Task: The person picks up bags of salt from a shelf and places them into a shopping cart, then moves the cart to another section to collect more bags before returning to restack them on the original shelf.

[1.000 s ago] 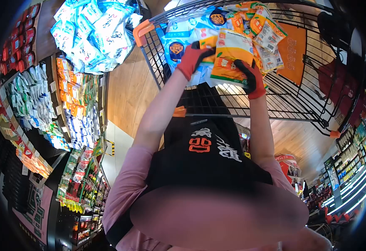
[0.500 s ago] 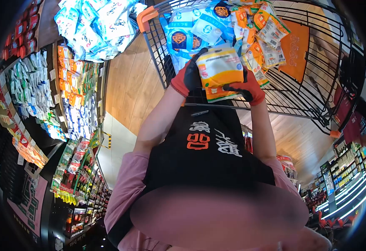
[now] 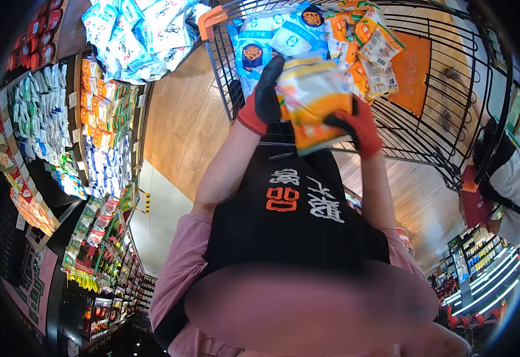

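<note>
My left hand (image 3: 264, 98) and my right hand (image 3: 355, 125), both in red and black gloves, grip a bundle of orange and yellow snack packets (image 3: 312, 101) from either side. The bundle is tilted and blurred, held just above the near edge of a black wire shopping cart (image 3: 432, 119). Inside the cart lie blue and white packets (image 3: 272, 38) and more orange packets (image 3: 373, 47). I wear a black apron with white and orange lettering (image 3: 298, 199).
Store shelves (image 3: 52, 131) packed with packets run along the left. A heap of blue and white bags (image 3: 141, 30) tops a display at upper left. Wooden floor (image 3: 179, 125) lies between shelves and cart. Another person (image 3: 510, 178) stands at the right edge.
Both hands have drawn the packet bundle out of the cart toward my body and tilted it. Another person has come into view at the right.
</note>
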Action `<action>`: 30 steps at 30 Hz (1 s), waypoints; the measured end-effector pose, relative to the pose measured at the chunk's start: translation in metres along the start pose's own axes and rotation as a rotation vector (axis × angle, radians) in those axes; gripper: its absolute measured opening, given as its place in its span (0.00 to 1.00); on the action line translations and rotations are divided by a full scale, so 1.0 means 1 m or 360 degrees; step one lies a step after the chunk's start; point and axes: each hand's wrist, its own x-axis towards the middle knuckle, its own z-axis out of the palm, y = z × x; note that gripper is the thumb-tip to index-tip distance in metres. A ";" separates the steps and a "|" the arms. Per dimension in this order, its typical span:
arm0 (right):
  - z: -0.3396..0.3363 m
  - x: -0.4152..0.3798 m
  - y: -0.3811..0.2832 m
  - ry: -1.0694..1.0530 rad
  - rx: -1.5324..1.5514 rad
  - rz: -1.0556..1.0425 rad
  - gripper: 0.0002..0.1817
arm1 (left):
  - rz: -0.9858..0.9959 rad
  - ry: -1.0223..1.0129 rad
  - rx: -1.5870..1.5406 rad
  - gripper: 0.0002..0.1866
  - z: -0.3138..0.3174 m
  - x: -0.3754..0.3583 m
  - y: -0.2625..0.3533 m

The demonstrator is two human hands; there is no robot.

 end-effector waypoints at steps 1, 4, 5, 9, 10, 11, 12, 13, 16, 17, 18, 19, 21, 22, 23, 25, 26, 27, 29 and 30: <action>0.005 0.009 0.008 0.0125 -0.0337 -0.0035 0.24 | -0.0053 -0.0013 -0.0071 0.32 0.008 -0.002 -0.001; 0.007 0.010 0.000 0.0078 -0.0050 0.0017 0.21 | -0.0174 0.0026 -0.0114 0.40 0.028 -0.011 0.007; 0.009 0.005 -0.009 0.0047 0.0040 0.0032 0.21 | -0.0174 0.0000 -0.0116 0.41 0.029 -0.013 0.009; 0.010 -0.007 -0.023 0.0048 0.0087 -0.0150 0.23 | -0.0088 -0.0036 -0.0226 0.45 0.026 -0.019 0.016; 0.015 -0.006 -0.025 0.0126 0.0329 0.0012 0.25 | -0.0024 -0.0073 -0.0210 0.45 0.026 -0.021 0.013; 0.018 0.002 -0.012 0.0136 0.0144 0.0015 0.25 | 0.0034 -0.0111 -0.0199 0.46 0.028 -0.024 0.008; 0.022 0.006 -0.012 0.0176 -0.0377 0.0057 0.25 | 0.0029 0.0074 -0.0055 0.45 0.037 -0.033 0.005; 0.025 0.009 -0.012 0.0202 -0.0903 0.0097 0.25 | 0.0060 -0.0001 0.0001 0.42 0.035 -0.036 0.001; 0.028 0.010 -0.010 0.0159 -0.1196 -0.0186 0.25 | 0.0105 -0.0095 0.0060 0.31 0.014 -0.040 -0.006; 0.029 0.008 -0.012 0.0108 -0.1254 -0.0228 0.24 | 0.0172 -0.0077 0.0348 0.29 -0.010 -0.043 -0.014; 0.028 0.010 -0.015 0.0189 -0.1073 -0.0223 0.22 | 0.0248 -0.0074 0.0643 0.27 -0.052 -0.043 -0.025; 0.027 0.013 -0.019 0.0271 -0.0896 -0.0221 0.20 | 0.0225 -0.0083 0.0669 0.30 -0.078 -0.040 -0.031; 0.023 0.018 -0.023 0.0439 -0.0539 -0.0203 0.16 | 0.0180 -0.0100 0.0721 0.35 -0.106 -0.034 -0.035; 0.021 0.027 -0.020 0.0405 -0.0422 -0.0222 0.16 | 0.0034 -0.0068 0.0274 0.36 -0.110 -0.039 -0.034; 0.027 0.033 -0.020 0.0286 -0.0120 -0.0290 0.18 | -0.0014 -0.0066 0.0194 0.38 -0.109 -0.040 -0.033; 0.020 0.039 -0.006 -0.0068 -0.0354 -0.0009 0.20 | -0.0110 -0.0054 0.0034 0.41 -0.105 -0.041 -0.032; 0.023 0.042 0.015 0.0118 -0.0835 -0.0314 0.17 | -0.0096 -0.0050 0.0135 0.42 -0.082 -0.045 -0.024; 0.026 0.042 0.008 0.0100 -0.0910 -0.0347 0.15 | -0.0084 -0.0042 0.0237 0.42 -0.070 -0.049 -0.020; 0.033 0.044 -0.012 0.0066 -0.1063 -0.0416 0.12 | -0.0062 0.0031 0.0214 0.30 -0.072 -0.051 -0.021; 0.036 0.045 -0.008 0.0207 -0.1119 -0.0574 0.09 | -0.0066 0.0092 0.0180 0.22 -0.065 -0.054 -0.020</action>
